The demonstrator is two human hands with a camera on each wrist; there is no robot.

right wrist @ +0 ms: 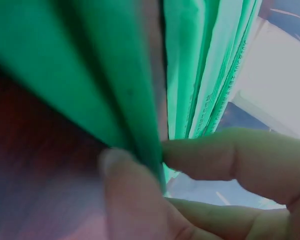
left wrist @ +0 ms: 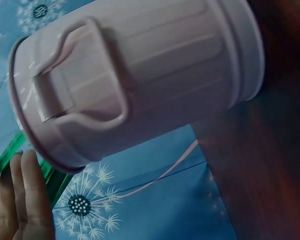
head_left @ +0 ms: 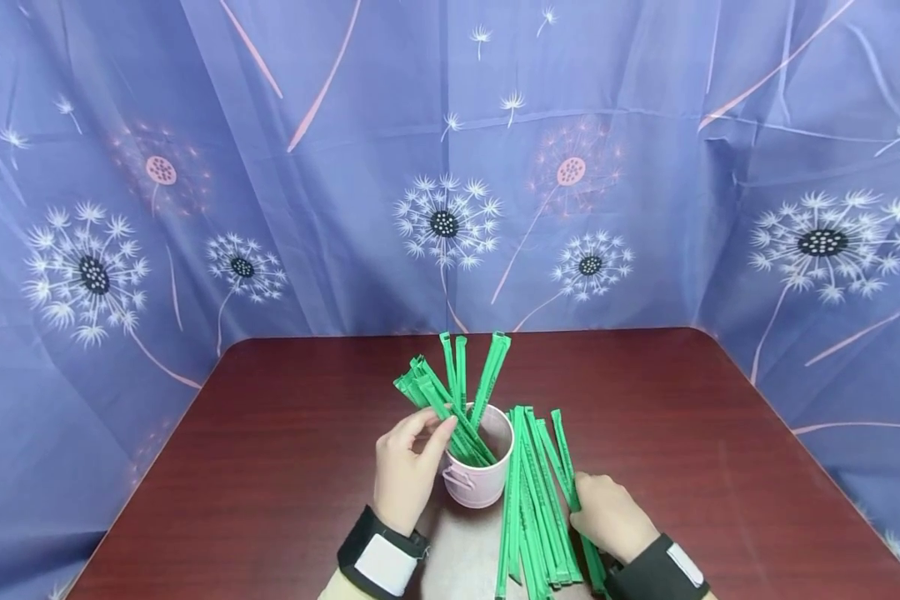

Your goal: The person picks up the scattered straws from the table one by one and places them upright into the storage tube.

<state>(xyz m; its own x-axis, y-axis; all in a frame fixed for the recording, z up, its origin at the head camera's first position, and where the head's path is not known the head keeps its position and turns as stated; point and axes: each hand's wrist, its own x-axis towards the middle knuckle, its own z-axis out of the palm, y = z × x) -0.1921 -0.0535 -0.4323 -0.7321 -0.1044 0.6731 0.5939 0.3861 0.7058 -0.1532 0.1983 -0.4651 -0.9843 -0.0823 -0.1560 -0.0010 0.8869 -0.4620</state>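
A small pale pink bucket [head_left: 478, 487] with a side handle stands upright on the table, several slim green stick packets [head_left: 487, 375] leaning out of it. At its left rim my left hand [head_left: 407, 473] pinches a green stick packet [head_left: 437, 398] between thumb and fingers. The left wrist view shows the bucket's wall [left wrist: 165, 65] close up, with the fingertips beside its mouth. To the right lies a pile of the same packets [head_left: 534, 500]. My right hand [head_left: 611, 512] pinches a packet [right wrist: 135, 100] at the pile's right side, thumb and forefinger on its edges.
The reddish-brown table [head_left: 307, 433] runs back to a blue curtain [head_left: 345, 208] printed with dandelions, which also hangs along both sides. A dark strap with a white patch [head_left: 385, 565] is on the left wrist, and a similar strap [head_left: 663, 571] on the right.
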